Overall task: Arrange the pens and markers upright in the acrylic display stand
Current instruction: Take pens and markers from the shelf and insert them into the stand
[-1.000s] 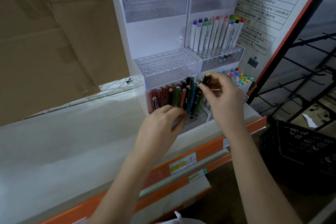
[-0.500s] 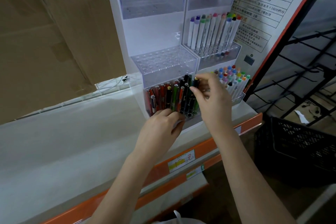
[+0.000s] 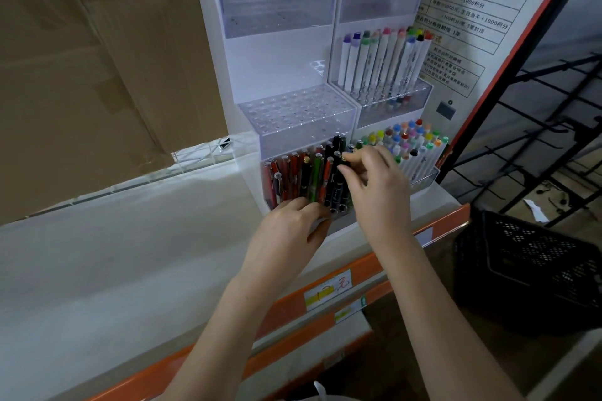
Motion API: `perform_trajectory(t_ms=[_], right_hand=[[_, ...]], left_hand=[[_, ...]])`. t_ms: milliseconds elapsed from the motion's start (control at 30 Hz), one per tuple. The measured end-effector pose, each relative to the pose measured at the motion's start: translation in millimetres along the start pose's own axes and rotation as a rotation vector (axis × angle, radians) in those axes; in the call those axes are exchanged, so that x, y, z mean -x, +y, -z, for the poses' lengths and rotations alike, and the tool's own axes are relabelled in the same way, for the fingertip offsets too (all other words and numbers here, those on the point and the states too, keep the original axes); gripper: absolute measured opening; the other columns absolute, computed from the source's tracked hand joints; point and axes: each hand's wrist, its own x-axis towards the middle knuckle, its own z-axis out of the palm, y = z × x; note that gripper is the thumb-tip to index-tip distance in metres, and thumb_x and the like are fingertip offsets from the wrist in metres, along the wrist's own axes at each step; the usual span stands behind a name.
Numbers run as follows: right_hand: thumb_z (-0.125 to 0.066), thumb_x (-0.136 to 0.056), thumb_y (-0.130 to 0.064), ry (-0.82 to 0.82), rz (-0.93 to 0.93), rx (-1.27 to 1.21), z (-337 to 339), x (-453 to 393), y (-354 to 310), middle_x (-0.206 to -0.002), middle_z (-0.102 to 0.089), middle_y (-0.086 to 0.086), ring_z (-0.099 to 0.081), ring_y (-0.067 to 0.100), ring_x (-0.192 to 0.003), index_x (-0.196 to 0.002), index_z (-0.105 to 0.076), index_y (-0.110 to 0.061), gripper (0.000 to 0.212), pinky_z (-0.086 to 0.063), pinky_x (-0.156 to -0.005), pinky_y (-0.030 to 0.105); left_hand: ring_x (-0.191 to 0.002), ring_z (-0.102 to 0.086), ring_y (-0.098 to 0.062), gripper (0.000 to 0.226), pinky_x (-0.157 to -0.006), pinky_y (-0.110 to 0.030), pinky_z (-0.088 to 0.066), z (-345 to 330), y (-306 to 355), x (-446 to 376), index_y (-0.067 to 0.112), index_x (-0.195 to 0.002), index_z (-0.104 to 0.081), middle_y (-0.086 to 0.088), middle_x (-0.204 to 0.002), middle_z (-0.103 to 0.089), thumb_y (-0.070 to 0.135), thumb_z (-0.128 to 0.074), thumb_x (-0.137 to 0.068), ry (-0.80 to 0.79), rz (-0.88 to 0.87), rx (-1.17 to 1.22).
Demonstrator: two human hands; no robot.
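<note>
A clear acrylic display stand (image 3: 277, 52) with stepped tiers of holes stands on the white shelf. Its lower left tier holds several red, green and black pens (image 3: 303, 176) upright. My right hand (image 3: 374, 185) pinches the top of a black pen (image 3: 340, 169) at the right end of that row. My left hand (image 3: 290, 231) lies against the front of the tier, fingertips curled at the pens' lower ends; what they grip is hidden. White markers with coloured caps (image 3: 381, 58) fill the right middle tier, and more markers (image 3: 410, 146) fill the lower right tier.
The white shelf (image 3: 130, 254) has an orange front edge with price labels (image 3: 327, 293). Cardboard (image 3: 97, 58) stands behind on the left. A printed sign (image 3: 482, 10) leans at the right. A black mesh basket (image 3: 537, 270) sits on the floor at the right, below a wire rack.
My right hand has lowered the black pen from above the row down among the other pens. The left hand has stayed at the tier's front.
</note>
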Motion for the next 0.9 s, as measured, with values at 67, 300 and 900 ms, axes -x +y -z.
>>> perform_trajectory(t_ms=[67,300,900], right_hand=[[-0.07,-0.081,-0.003,0.012,-0.032,-0.024,2,0,1,-0.091,-0.061,0.011,-0.062,0.019,-0.074,-0.088,-0.063,-0.001,0.01,-0.049,-0.065,0.019],[-0.069,-0.081,-0.003,-0.017,-0.041,-0.012,2,-3,1,-0.089,-0.061,0.01,-0.059,0.016,-0.075,-0.086,-0.063,-0.001,0.009,-0.046,-0.066,0.019],[-0.074,-0.075,-0.002,-0.049,0.049,0.124,0,-8,0,-0.084,-0.061,0.009,-0.059,0.018,-0.065,-0.083,-0.062,-0.002,0.015,-0.035,-0.061,0.01]], left_hand=[[-0.067,-0.065,-0.022,0.019,-0.056,-0.025,-0.05,0,0,0,0.017,-0.085,-0.073,0.001,-0.078,-0.068,0.026,-0.057,-0.081,0.009,-0.001,0.0],[-0.067,-0.065,-0.023,0.009,-0.056,-0.025,-0.048,-1,-1,0,0.016,-0.084,-0.072,-0.001,-0.079,-0.068,0.02,-0.065,-0.08,0.016,0.003,0.035],[-0.07,-0.065,-0.023,0.02,-0.058,-0.031,-0.053,-4,-2,-7,0.017,-0.088,-0.073,0.0,-0.082,-0.068,0.026,-0.056,-0.082,0.011,0.012,0.072]])
